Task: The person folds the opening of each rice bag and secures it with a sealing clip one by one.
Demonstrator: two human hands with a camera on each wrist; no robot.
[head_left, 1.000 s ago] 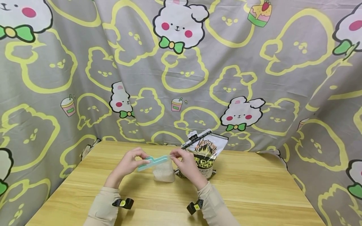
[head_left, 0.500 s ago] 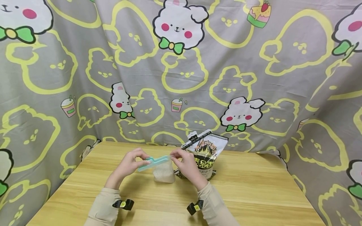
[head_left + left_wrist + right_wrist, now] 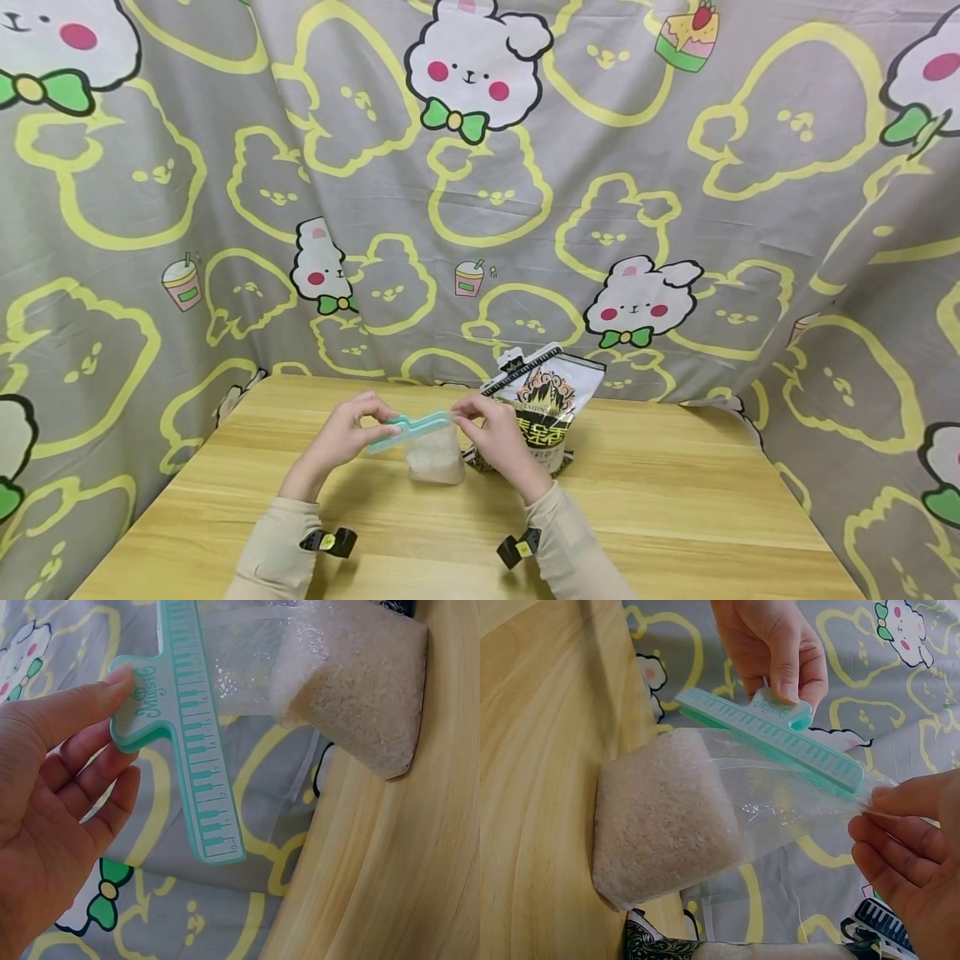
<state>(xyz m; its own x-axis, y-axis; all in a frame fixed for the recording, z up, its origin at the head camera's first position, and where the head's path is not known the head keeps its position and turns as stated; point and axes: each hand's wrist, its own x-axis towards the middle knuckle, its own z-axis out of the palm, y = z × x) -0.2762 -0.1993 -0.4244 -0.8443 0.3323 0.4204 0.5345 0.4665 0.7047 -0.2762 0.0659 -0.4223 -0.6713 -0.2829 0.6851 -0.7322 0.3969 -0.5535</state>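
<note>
A clear plastic bag of rice (image 3: 664, 814) stands on the table, its slack upper part raised between the two hands. The left hand (image 3: 347, 429) pinches the handle of a mint-green sealing clip (image 3: 202, 750) between thumb and fingers. That clip carries a piano-key print and lies across the upper part of the bag; whether its bars are closed on the plastic I cannot tell. At the bag's top corner, the right hand (image 3: 491, 433) pinches the clear plastic between thumb and index finger, close to the clip's end in the right wrist view.
Just behind the right hand stands a printed white, black and gold bag (image 3: 551, 400) with a black-and-white piano-key clip (image 3: 522, 369) across its top. The wooden table (image 3: 675, 500) ends at a grey curtain (image 3: 510, 208) with cartoon prints.
Both hands keep their holds on the clip and the bag's corner. The clip has shifted only very slightly; the rice bag and printed bag stay in place.
</note>
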